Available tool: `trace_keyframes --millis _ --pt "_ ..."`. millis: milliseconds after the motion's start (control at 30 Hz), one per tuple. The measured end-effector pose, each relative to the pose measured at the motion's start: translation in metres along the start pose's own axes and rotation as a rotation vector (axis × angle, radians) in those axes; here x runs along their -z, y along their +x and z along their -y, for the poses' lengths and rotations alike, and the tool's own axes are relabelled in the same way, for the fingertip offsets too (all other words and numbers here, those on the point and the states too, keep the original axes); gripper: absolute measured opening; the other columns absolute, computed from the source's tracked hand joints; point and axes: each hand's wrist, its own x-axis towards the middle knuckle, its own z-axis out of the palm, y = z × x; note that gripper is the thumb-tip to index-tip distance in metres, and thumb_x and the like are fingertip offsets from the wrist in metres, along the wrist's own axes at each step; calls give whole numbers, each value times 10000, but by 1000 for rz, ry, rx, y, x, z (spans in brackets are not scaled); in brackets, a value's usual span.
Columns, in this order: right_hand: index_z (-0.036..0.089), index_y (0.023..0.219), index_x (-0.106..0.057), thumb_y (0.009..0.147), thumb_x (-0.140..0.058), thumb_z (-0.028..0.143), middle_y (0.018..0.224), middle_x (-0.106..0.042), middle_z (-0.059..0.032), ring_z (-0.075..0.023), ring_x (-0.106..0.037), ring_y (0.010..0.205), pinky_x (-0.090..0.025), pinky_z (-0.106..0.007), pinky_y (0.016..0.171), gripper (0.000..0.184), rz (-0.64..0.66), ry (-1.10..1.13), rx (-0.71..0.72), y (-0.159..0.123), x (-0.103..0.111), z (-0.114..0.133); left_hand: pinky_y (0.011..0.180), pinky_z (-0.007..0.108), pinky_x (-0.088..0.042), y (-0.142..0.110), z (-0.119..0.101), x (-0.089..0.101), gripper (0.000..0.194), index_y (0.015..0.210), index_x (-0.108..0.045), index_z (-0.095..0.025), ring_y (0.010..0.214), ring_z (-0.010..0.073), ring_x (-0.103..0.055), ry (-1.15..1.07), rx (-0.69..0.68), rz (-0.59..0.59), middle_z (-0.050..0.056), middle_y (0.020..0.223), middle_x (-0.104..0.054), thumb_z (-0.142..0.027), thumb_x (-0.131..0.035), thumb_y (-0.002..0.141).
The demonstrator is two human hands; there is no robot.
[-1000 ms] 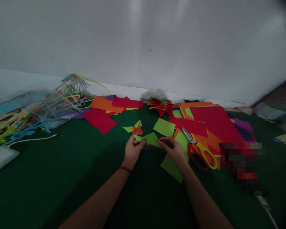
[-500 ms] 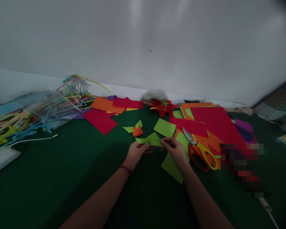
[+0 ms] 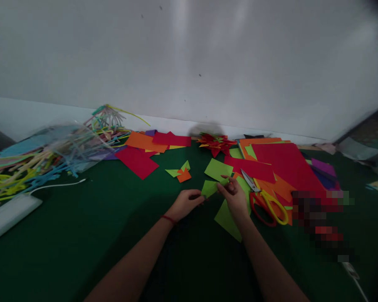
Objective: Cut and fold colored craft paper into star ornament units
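A small folded piece of green paper is held between my two hands above the green table. My left hand pinches its lower left corner between thumb and fingers. At its right end, my right hand grips the paper with thumb and forefinger. Just beyond lies a folded green and orange paper piece, flat on the table. A square of green paper rests behind my right hand. More green paper lies partly hidden under my right wrist.
Scissors with red and yellow handles lie right of my right hand on orange and red sheets. A red folded-paper flower stands by the wall. Red cards, pipe cleaners and a white power strip are leftward.
The green paper has been turned, its right end now raised and its left corner lower. My right hand has tilted upward with it. The view has shifted slightly.
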Motion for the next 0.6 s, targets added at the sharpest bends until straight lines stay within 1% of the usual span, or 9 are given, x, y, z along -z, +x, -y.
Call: trace_keyframes --millis 67,133,167,233,300,400,467,533,600 --pt "222 1121 -492 742 -589 368 677 -542 13 -167 -568 653 -485 -307 628 417 6 -83 68 -3 -4 -1 670 251 -461 -1 0 0 177 840 -658 -144 746 157 -598 -4 -21 36 35 806 -666 -254 -566 737" --pt "233 1162 -472 771 -550 359 670 -525 16 -157 -541 625 -460 -279 575 418 42 -173 141 -8 -9 -2 718 261 -458 -1 2 0 273 952 -644 -156 825 174 -597 -67 -23 -5 47 913 -669 -229 -614 690" --pt "233 1174 -470 776 -543 351 654 -508 23 -149 -524 601 -445 -266 549 421 54 -212 181 -10 -12 -2 716 259 -457 -1 3 0 315 969 -642 -158 826 177 -596 -94 -14 -49 49 918 -670 -225 -643 661" --pt "226 1202 -461 777 -545 335 629 -495 31 -139 -505 570 -431 -257 537 446 94 -294 235 -14 -17 -2 663 244 -454 1 6 1 299 900 -663 -149 754 169 -593 -112 5 -117 46 844 -673 -236 -686 616" --pt "231 1255 -410 797 -524 328 647 -528 25 -140 -525 575 -449 -268 568 482 125 -321 251 -14 -18 1 582 231 -444 4 10 2 245 807 -664 -134 646 151 -579 -141 31 -178 35 716 -654 -270 -700 606" --pt "253 1256 -402 844 -449 315 822 -602 -22 -146 -584 641 -491 -299 634 419 174 -279 281 -9 -15 7 532 228 -443 12 15 5 264 820 -619 -127 576 138 -577 -245 69 -278 28 660 -631 -300 -688 633" --pt "259 1186 -477 857 -423 286 940 -601 -46 -149 -600 686 -504 -308 654 334 203 -300 358 -2 -11 8 578 244 -472 19 16 8 289 877 -580 -126 621 145 -606 -344 77 -321 53 735 -647 -300 -667 664" --pt "263 1115 -543 854 -425 248 982 -593 -53 -160 -604 750 -506 -311 670 287 222 -375 463 5 -7 5 641 269 -493 25 14 10 306 953 -538 -130 702 160 -632 -446 74 -327 89 840 -656 -294 -625 710" --pt "274 1076 -579 847 -435 213 985 -589 -52 -171 -598 829 -503 -314 710 277 249 -449 551 11 -6 -1 666 294 -504 30 12 11 308 999 -503 -129 753 179 -643 -530 73 -313 120 887 -655 -300 -577 753"
